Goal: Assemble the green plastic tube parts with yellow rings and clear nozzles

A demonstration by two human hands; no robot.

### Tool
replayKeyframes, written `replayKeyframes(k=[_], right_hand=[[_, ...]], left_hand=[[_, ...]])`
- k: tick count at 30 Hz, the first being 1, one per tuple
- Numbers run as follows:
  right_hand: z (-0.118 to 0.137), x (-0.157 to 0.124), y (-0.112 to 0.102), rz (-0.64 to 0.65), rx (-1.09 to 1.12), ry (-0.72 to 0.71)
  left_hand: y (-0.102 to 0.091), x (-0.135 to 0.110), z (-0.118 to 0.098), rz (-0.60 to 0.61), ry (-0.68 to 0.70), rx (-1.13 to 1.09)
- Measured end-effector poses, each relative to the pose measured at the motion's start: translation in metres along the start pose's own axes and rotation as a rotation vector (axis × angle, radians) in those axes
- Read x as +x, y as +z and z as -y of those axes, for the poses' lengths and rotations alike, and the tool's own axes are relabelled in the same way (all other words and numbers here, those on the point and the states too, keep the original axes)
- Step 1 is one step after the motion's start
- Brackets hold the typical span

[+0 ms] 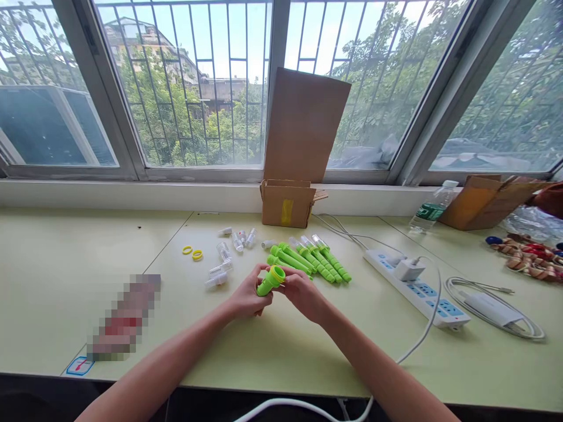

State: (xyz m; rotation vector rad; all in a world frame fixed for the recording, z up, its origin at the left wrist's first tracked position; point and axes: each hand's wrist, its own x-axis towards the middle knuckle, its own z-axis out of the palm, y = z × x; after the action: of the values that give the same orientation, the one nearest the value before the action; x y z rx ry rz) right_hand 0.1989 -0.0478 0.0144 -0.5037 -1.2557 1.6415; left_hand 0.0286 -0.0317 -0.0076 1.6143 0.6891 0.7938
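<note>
My left hand (246, 295) is closed around a green plastic tube (266, 285), whose wide open end tilts up toward me. A yellow ring (278, 272) sits around that end. The fingers of my right hand (305, 295) are closed at the ring's right side, and their tips are partly hidden. Just beyond my hands lie several green tubes (294, 258), some fitted with clear caps (323, 241). To the left, loose clear plastic caps (224, 252) are scattered on the table (211, 346). Further left rest loose yellow rings (197, 255).
A small cardboard box (275, 210) with a raised flap stands by the window. On the right are a power strip (416, 287) with cables, a charger (495, 308), a water bottle (431, 211) and another box (477, 202). A blurred-out object (125, 319) lies left.
</note>
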Motion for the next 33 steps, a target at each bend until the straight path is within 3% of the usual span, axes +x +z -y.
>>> replayKeyframes(k=[5, 8, 15, 20, 33], right_hand=[[0.002, 0.001, 0.0, -0.106, 0.02, -0.051], [0.002, 0.001, 0.001, -0.132, 0.033, -0.066], [-0.001, 0.002, 0.001, -0.146, 0.032, -0.078], [-0.004, 0.002, -0.001, -0.152, 0.009, -0.072], [-0.003, 0.001, -0.005, -0.179, -0.024, -0.051]], left_hand=[[-0.001, 0.009, 0.01, -0.325, 0.092, 0.087], [-0.003, 0.01, 0.012, -0.413, 0.122, 0.22], [0.002, 0.003, 0.007, -0.405, 0.175, 0.568], [0.005, 0.001, 0.008, -0.371, 0.153, 0.68], [0.004, 0.001, -0.004, -0.243, 0.17, 0.452]])
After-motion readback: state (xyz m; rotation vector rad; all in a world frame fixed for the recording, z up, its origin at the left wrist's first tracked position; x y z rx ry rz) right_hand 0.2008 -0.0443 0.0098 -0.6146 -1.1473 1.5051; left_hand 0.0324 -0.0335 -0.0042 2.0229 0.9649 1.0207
